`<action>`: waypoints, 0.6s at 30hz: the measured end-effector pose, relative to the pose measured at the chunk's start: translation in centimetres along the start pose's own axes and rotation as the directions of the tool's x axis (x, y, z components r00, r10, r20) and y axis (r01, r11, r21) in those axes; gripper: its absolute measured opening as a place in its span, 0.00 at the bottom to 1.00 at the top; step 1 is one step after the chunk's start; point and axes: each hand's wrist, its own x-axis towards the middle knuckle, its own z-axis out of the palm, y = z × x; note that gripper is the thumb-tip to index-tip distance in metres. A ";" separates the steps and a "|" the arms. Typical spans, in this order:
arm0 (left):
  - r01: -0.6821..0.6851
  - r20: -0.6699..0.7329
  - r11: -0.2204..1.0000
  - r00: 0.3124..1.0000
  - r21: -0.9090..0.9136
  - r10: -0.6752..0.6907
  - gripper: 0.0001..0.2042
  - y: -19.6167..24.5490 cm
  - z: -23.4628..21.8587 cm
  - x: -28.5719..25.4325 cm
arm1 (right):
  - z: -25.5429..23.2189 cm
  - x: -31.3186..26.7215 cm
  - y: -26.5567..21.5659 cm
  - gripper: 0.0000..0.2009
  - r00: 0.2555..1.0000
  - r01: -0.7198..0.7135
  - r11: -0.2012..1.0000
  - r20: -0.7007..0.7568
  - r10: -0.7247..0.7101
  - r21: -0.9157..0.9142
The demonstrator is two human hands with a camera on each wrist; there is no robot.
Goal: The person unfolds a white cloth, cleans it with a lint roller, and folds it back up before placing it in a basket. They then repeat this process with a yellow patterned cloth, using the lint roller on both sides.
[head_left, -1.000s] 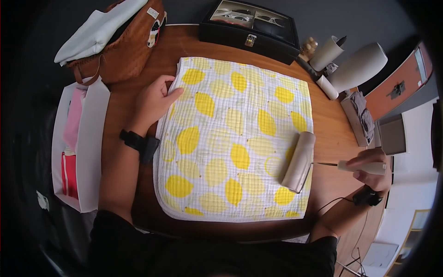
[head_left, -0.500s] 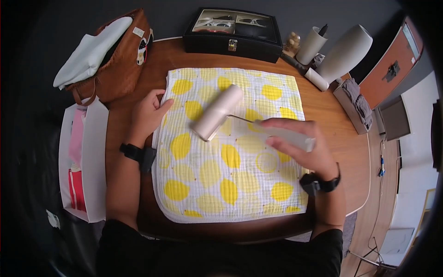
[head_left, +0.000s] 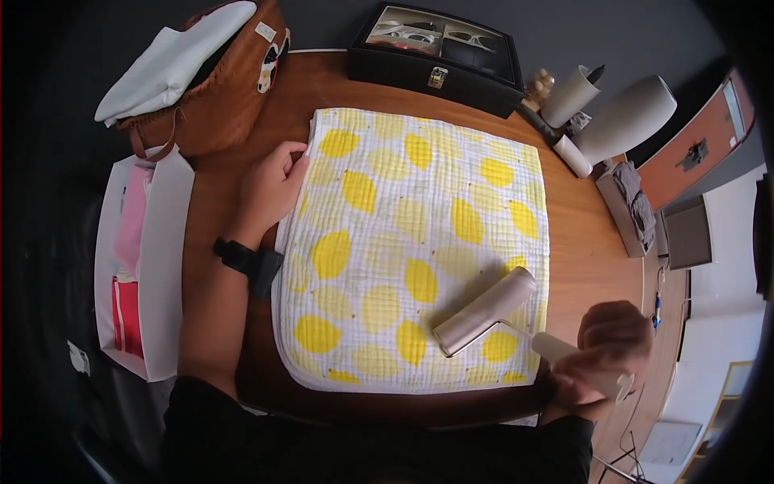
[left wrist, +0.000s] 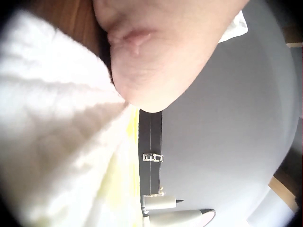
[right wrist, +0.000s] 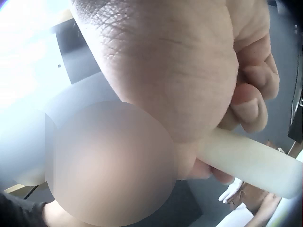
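A folded white muslin blanket (head_left: 407, 214) printed with yellow lemons lies on the wooden table. At its upper left edge my left hand (head_left: 272, 187) pinches the fabric; in the left wrist view, creases in the blanket (left wrist: 61, 123) run toward the thumb (left wrist: 147, 80). My right hand (head_left: 614, 343), slightly blurred, grips the white handle of a lint roller (head_left: 487, 310). The roller's cylinder slants over the lower right part of the blanket, with a shadow beside it. In the right wrist view the handle (right wrist: 255, 163) comes out from beneath curled fingers (right wrist: 248, 106).
Left of the blanket stands a white box (head_left: 159, 306) with pink and red cloth, below a brown bag (head_left: 218, 113). A black glasses case (head_left: 476, 81) is at the back. Toward the right sit a white vase (head_left: 633, 117), a spare roll (head_left: 572, 156) and a small grey-cloth box (head_left: 625, 210).
The lint roller swept up and left across the blanket, then came back down to the lower right, now at a different slant. The left hand stays at the left edge. The head view shifted and returned.
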 end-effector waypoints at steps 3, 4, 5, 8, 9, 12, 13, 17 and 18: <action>0.016 0.033 0.998 0.999 0.062 -0.018 0.12 -0.2 -0.1 0.3 | 0.8 0.6 -0.4 0.07 0.998 -0.060 0.997 -0.020 0.059 -0.054; 0.013 0.033 0.998 0.999 0.058 -0.015 0.12 -0.1 -0.1 0.3 | 1.4 0.6 0.5 0.08 0.996 -0.082 0.993 -0.046 0.078 -0.081; 0.013 0.032 0.998 0.999 0.057 -0.015 0.12 0.2 -0.3 0.1 | 1.7 0.9 1.3 0.08 0.993 -0.102 0.989 -0.073 0.095 -0.106; 0.014 0.023 0.999 1.000 0.037 -0.014 0.12 0.4 -0.5 -0.1 | 2.8 2.6 3.5 0.11 0.969 -0.246 0.968 0.012 0.247 -0.043; 0.011 0.020 1.000 1.000 0.028 -0.011 0.12 0.5 -0.5 -0.1 | 4.3 3.0 5.0 0.14 0.962 -0.274 0.962 0.018 0.273 0.016; 0.032 0.018 0.998 0.999 0.056 -0.033 0.12 0.6 -0.5 -0.1 | 8.6 3.3 8.6 0.20 0.957 -0.289 0.952 0.036 0.287 0.104; 0.018 0.012 0.999 1.000 0.046 -0.019 0.12 0.4 -0.4 0.0 | 9.1 3.5 9.0 0.21 0.948 -0.316 0.940 0.065 0.310 0.131; -0.010 -0.015 1.000 1.000 0.029 0.011 0.11 0.0 -0.2 -0.1 | 7.9 3.5 8.8 0.23 0.900 -0.417 0.888 0.226 0.373 0.195; -0.004 -0.009 0.999 1.000 0.037 0.004 0.11 0.0 -0.2 0.0 | 7.4 3.4 8.6 0.23 0.904 -0.407 0.889 0.232 0.360 0.209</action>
